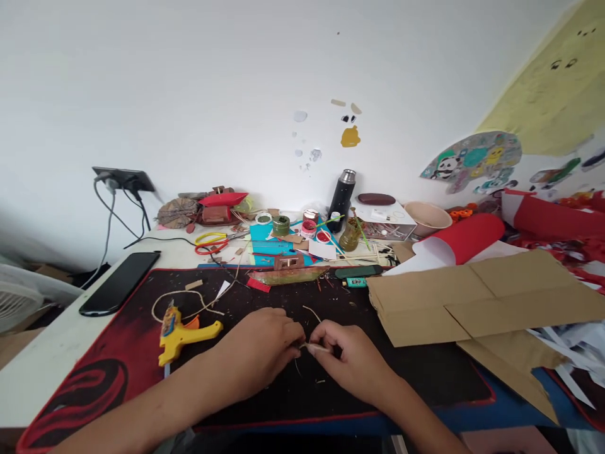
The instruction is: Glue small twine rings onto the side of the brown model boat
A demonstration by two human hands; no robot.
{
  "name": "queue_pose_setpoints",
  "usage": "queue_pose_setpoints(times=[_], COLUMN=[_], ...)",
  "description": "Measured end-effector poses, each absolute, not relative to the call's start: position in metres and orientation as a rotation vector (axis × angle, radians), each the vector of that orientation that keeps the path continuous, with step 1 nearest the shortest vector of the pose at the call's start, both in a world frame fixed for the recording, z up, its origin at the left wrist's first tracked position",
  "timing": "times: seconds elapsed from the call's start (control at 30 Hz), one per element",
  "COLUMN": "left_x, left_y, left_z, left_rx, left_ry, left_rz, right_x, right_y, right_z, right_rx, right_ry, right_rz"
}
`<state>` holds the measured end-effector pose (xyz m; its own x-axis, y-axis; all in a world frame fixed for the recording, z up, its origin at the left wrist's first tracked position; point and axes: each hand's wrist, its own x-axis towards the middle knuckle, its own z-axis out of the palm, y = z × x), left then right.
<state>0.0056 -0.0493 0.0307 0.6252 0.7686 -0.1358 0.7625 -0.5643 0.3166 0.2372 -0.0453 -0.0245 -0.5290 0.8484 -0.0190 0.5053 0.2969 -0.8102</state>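
Close together over the dark desk mat (359,391), my left hand (265,350) and my right hand (347,359) both pinch a thin piece of twine (311,312). Its pale loose end sticks up behind my right fingers, and the part between the fingertips is mostly hidden. Left of my left hand lies a yellow hot glue gun (186,334) with an orange trigger. Beyond it curls a longer cord (158,299). A small model boat (288,275), greenish and brown, sits ahead of my hands, with a red corrugated strip (258,285) beside it.
Cut cardboard sheets (425,309) cover the right side. Paint jars (281,226), a black flask (343,195) and a glass jar with brushes (350,236) stand near the wall. Red-and-yellow-handled scissors (211,243) and a phone (120,284) lie at the left.
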Motion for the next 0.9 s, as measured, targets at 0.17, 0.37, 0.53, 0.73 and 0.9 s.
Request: queue_pose_setpoints(times=[0.17, 0.37, 0.53, 0.73, 0.9], left_x=[-0.007, -0.016, -0.001, -0.028, -0.112], left_y=[-0.043, -0.020, -0.019, -0.035, -0.023], left_z=[0.030, 0.018, 0.000, 0.010, 0.029], left_rx=[2.503, 2.407, 2.439, 2.473, 2.309], left_ry=[1.359, 1.611, 1.546, 1.311, 1.735], left_rz=[-0.046, -0.095, -0.108, 0.191, 0.244], right_x=[0.229, 0.243, 0.256, 0.253, 0.251], right_y=[-0.045, -0.043, -0.048, -0.053, -0.056], right_z=[-0.026, -0.030, -0.030, -0.033, -0.041], right_rx=[-1.219, -1.291, -1.372, -1.342, -1.315], right_ry=[-2.212, -2.153, -2.026, -2.047, -1.956], right_rz=[1.050, 1.035, 1.126, 1.180, 1.258])
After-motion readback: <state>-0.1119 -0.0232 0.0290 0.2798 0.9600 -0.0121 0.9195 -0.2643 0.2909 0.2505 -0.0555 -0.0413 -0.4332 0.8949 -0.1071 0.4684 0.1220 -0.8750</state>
